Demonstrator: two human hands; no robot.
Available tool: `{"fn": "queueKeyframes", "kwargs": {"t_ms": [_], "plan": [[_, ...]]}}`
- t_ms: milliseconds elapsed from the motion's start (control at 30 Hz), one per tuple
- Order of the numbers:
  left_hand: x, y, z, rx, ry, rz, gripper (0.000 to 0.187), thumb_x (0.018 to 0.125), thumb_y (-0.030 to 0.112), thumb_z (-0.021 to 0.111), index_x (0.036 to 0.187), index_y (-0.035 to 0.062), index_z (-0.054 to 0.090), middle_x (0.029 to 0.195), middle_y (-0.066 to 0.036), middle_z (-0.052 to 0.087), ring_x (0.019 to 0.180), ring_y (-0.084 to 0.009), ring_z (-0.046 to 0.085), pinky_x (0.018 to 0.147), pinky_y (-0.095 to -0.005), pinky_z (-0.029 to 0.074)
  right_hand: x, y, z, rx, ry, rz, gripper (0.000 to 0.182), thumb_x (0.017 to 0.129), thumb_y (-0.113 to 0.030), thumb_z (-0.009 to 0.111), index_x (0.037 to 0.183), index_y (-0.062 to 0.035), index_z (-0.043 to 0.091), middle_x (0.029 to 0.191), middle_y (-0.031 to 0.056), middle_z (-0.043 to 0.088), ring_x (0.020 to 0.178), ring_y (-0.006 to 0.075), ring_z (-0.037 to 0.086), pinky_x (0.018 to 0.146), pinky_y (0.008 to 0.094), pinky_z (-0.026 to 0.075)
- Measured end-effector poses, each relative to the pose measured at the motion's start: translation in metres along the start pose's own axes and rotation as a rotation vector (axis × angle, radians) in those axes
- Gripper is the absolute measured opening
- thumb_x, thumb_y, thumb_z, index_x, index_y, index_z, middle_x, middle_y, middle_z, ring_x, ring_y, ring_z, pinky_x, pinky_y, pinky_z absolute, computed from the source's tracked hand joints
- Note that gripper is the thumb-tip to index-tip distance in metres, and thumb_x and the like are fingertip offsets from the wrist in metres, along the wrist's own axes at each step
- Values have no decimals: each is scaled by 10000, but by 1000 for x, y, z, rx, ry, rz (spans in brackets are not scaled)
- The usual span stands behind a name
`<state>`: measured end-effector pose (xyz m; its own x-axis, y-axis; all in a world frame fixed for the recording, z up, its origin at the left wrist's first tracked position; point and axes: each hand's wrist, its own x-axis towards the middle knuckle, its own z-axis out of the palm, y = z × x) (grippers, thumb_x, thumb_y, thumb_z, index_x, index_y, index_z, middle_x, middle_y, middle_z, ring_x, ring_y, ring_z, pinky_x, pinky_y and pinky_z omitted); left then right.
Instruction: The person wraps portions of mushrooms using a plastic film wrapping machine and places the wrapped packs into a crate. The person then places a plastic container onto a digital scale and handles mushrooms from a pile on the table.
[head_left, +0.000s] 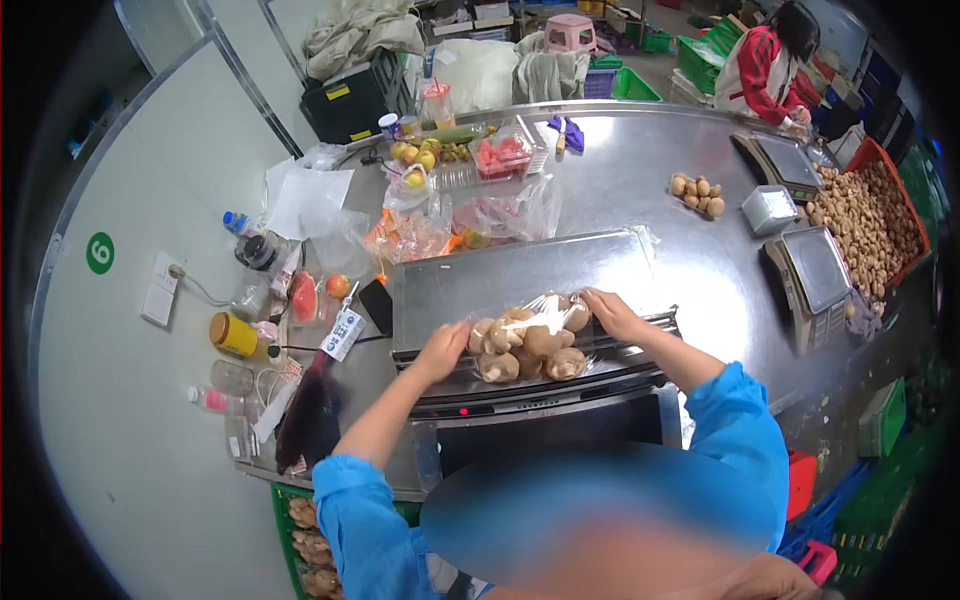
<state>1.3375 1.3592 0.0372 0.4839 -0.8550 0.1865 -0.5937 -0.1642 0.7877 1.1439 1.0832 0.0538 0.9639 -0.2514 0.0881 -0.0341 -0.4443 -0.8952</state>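
Observation:
A pack of brown mushrooms (541, 343) under shiny clear film sits on the front of a film-wrapping machine (520, 272) with a flat metal top. My left hand (442, 352) is closed at the pack's left edge, fingers curled against the film. At the upper right edge, my right hand (613, 316) grips the film with its fingertips. Whether a tray lies under the mushrooms is hidden. A small red light glows on the machine's front edge below the pack.
Another mushroom pack (697, 194) lies on the metal table (610, 180) to the right, near two scales (815, 268) and an orange crate (905, 205) heaped with mushrooms. Fruit, bags and bottles crowd the left. A co-worker in a red-and-white jacket (765, 75) is at the far right.

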Motion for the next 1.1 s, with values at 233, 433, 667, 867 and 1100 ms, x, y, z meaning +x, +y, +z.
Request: {"fn": "queueKeyframes", "kwargs": {"t_ms": [233,433,667,867,1100], "plan": [[-70,74,15,-189,111,-262,338,936,259,416,808,-18,564,651,-115,543,618,-181,571,562,-341,424,-82,-21,11,178,43,181,387,958,-278,328,1005,30,558,817,109,608,736,183,519,706,309,426],[-171,45,76,-457,-94,-601,359,935,290,439,856,-22,599,704,-67,607,585,-128,585,511,-257,459,-185,29,61,157,-77,415,353,928,-291,419,906,13,597,776,87,616,701,151,559,659,305,454],[-252,58,75,-1286,-18,-829,426,943,406,397,692,82,516,519,-40,482,413,-135,464,393,-255,355,-276,3,53,754,160,773,276,903,-259,480,794,-21,566,577,22,505,479,89,440,441,262,351],[-307,20,187,-479,-67,-586,208,862,206,527,677,112,527,644,42,494,593,-104,478,534,-204,365,-342,80,158,794,52,1075,281,878,-242,522,1031,-17,590,836,77,597,747,140,573,655,279,472],[-262,106,199,-1029,-192,-397,140,856,221,512,773,109,521,750,15,498,698,-124,488,618,-237,395,-250,-66,168,1083,-684,546,319,804,-258,614,1020,-25,588,1029,109,606,897,193,585,793,308,478]]}}
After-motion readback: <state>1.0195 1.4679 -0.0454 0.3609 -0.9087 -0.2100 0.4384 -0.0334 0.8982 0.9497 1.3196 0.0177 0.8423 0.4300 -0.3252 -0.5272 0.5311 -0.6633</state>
